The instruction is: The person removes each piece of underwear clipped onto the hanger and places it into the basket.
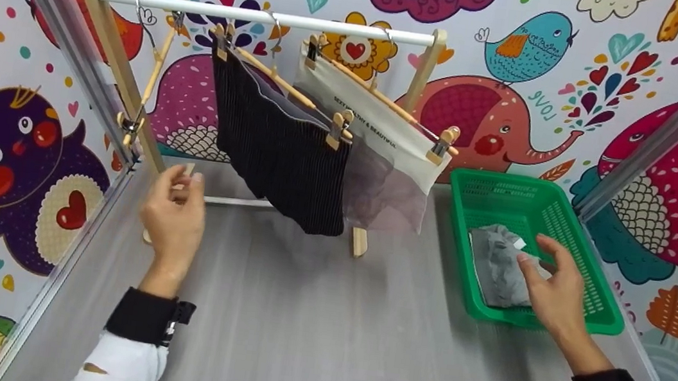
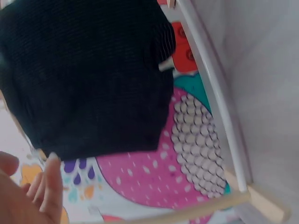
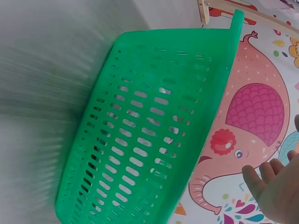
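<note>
Two hands, both loose and holding nothing: your right hand hovers over the grey cloth in the green basket, likely soft and light, so pinch an edge, while your left hand waits near the rack.

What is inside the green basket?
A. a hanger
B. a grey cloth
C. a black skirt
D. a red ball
B: a crumpled grey cloth lies in the green basket, with the right hand over it; the black garment hangs on the rack instead.
</note>
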### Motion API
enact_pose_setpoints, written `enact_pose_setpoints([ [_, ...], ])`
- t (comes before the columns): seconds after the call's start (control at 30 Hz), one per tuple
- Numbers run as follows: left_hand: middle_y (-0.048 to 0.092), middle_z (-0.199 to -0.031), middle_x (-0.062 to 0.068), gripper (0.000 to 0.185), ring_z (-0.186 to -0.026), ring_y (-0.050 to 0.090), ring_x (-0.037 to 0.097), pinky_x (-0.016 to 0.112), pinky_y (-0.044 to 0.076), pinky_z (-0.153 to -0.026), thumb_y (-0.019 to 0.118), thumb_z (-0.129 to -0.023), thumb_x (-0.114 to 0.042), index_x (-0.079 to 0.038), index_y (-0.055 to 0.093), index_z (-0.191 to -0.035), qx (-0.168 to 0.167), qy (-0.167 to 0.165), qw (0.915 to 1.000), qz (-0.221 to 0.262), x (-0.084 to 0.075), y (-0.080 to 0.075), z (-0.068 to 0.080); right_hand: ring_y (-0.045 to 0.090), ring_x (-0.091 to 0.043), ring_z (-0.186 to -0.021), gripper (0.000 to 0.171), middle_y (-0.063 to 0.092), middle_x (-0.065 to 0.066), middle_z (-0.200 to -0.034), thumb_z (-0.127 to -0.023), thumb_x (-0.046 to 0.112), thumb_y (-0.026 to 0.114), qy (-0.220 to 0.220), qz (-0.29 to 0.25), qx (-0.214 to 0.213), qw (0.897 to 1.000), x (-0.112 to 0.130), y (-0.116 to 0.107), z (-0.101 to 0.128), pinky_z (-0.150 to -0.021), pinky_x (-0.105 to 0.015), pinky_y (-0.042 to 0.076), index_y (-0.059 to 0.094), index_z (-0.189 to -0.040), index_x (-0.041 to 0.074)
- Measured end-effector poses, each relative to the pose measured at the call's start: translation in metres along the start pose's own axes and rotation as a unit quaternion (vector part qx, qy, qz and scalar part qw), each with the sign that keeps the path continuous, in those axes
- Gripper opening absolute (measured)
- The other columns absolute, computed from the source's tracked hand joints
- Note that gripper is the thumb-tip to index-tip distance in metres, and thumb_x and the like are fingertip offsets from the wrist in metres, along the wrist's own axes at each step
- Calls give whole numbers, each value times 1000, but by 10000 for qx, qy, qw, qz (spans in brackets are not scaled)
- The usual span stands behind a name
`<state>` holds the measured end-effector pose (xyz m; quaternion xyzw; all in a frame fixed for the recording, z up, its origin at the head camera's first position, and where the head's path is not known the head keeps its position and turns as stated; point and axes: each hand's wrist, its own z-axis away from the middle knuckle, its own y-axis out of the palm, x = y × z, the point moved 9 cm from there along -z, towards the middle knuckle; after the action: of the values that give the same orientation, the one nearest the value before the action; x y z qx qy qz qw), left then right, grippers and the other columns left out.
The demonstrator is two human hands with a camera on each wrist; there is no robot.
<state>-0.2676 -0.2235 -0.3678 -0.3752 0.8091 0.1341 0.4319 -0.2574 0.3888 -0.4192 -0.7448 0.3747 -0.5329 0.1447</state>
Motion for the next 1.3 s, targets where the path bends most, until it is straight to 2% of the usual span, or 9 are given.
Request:
enact_pose_setpoints([
  [0.17, 66, -90, 5, 23, -67, 60, 11, 18, 48, -59, 70, -84, -15, -1, 68, -103, -49, 707, 9975, -29, -25, 21, 16, 46, -7, -118, 45, 53, -6, -131, -91, 22, 64, -307, -146, -201, 9992, 7, 5, 4, -91, -16, 41, 51, -132, 9],
  [0.3, 66, -96, 3, 28, -71, 62, 12, 23, 50, -62, 70, -83, -25, -5, 69, -104, 29, 1126, 9935, -143, -42, 36, 23, 47, -11, -118, 44, 53, -9, -130, -90, 18, 66, -480, -242, -241, 9983, 11, 9, 6, -89, -13, 39, 53, -131, 9],
  [0.43, 64, -109, 4, 40, -83, 62, 15, 33, 49, -64, 69, -83, -36, -7, 67, -110, 203, 1546, 9867, -455, -59, 53, 30, 47, -11, -118, 45, 54, -9, -129, -89, 16, 67, -650, -286, -208, 9973, 15, 9, 8, -90, -16, 41, 53, -130, 8],
  [0.53, 61, -121, 6, 51, -98, 62, 19, 38, 51, -68, 68, -81, -42, -5, 64, -116, 366, 1800, 9810, -629, -71, 65, 35, 46, -6, -118, 46, 53, -8, -130, -89, 16, 67, -742, -329, -140, 9966, 19, 9, 9, -91, -14, 39, 53, -131, 9],
  [0.7, 49, -138, 5, 69, -119, 53, 22, 44, 50, -83, 69, -78, -50, -5, 56, -128, 548, 1748, 9810, -644, -82, 79, 40, 41, -2, -121, 51, 49, -5, -135, -89, 16, 67, -803, -441, 115, 9957, 26, 13, 10, -93, -10, 34, 48, -136, 14],
  [0.83, 41, -145, 3, 78, -128, 45, 21, 44, 44, -94, 71, -76, -52, -7, 49, -136, 417, 1659, 9838, -539, -91, 86, 44, 40, -7, -124, 53, 47, -7, -138, -88, 11, 67, -877, -614, 262, 9939, 32, 16, 12, -95, -9, 32, 47, -137, 15],
  [1.03, 34, -149, 15, 91, -135, 34, 22, 40, 33, -107, 73, -73, -54, -1, 43, -140, 113, 1924, 9801, -484, -115, 96, 48, 40, -6, -125, 55, 47, -8, -138, -87, 9, 68, -1072, -648, 286, 9917, 42, 18, 15, -96, -9, 32, 47, -137, 16],
  [1.2, 28, -151, 17, 100, -139, 27, 27, 41, 25, -111, 71, -71, -60, 0, 37, -143, 123, 2041, 9764, -700, -134, 113, 44, 40, -4, -125, 57, 47, -4, -138, -86, 8, 69, -1247, -640, 281, 9897, 47, 18, 17, -97, -10, 33, 47, -137, 18],
  [1.3, 26, -152, 18, 103, -139, 24, 32, 46, 21, -112, 70, -70, -62, 1, 35, -144, 144, 2219, 9706, -923, -143, 123, 41, 40, -4, -126, 57, 47, -1, -139, -86, 9, 69, -1258, -677, 329, 9892, 48, 21, 19, -97, -10, 32, 47, -137, 19],
])
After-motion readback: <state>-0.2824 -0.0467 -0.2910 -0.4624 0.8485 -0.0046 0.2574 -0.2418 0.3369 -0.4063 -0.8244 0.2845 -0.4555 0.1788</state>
